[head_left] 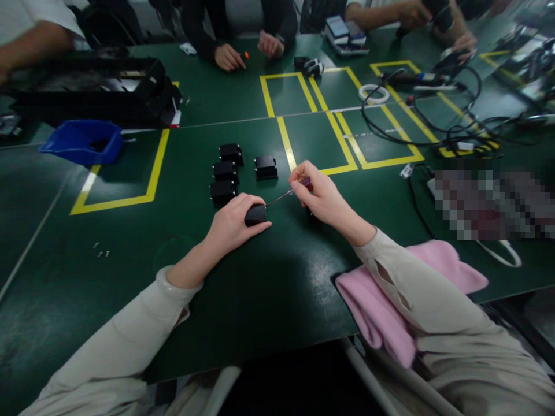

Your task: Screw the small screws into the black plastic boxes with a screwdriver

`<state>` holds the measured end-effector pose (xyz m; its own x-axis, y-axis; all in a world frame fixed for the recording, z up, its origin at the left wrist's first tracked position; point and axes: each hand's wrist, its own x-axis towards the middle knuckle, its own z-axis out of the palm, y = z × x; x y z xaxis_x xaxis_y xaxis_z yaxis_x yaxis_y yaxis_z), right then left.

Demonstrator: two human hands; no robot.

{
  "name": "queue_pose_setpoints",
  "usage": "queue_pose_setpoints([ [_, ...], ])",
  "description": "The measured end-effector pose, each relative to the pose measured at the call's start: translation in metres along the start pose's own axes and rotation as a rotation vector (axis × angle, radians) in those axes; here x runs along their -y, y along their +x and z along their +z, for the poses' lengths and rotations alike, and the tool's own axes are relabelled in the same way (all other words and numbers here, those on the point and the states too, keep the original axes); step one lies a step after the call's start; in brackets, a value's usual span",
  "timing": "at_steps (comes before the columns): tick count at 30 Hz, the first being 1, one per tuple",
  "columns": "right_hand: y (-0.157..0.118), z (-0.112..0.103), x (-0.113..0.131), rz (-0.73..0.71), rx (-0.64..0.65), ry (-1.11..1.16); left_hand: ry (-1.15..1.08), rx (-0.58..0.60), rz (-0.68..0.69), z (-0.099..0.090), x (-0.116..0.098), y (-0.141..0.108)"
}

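My left hand [236, 222] grips a small black box [255, 215] on the green table, thumb on the near side and fingers over the far side. Between the fingers of my right hand [316, 193] is a screwdriver [305, 184] with a dark purplish handle. Its thin shaft slants down to the left, and the tip meets the right end of the held box. Beyond my left hand, several similar black boxes [224, 171] stand in a column, with another black box [266, 167] just right of them. Something dark is partly hidden beneath my right hand.
Tiny screws [103, 253] lie at the left. A blue bin [87, 141] and black trays [143, 92] stand farther back. A pink cloth [373, 312] lies under my right forearm. Cables [455, 136] and a white tape roll [373, 94] are at right. Co-workers' hands [229, 58] are across the table.
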<state>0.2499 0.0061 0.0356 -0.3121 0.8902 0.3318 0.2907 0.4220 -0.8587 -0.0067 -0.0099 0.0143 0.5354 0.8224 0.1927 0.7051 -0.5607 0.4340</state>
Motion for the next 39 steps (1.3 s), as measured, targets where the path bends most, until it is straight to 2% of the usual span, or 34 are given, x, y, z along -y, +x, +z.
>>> queue_pose_setpoints([
  [39,0.0002,0.0007,-0.001,-0.01,-0.011,0.018,-0.005,0.002,-0.001,-0.0003,0.0004,-0.0003],
])
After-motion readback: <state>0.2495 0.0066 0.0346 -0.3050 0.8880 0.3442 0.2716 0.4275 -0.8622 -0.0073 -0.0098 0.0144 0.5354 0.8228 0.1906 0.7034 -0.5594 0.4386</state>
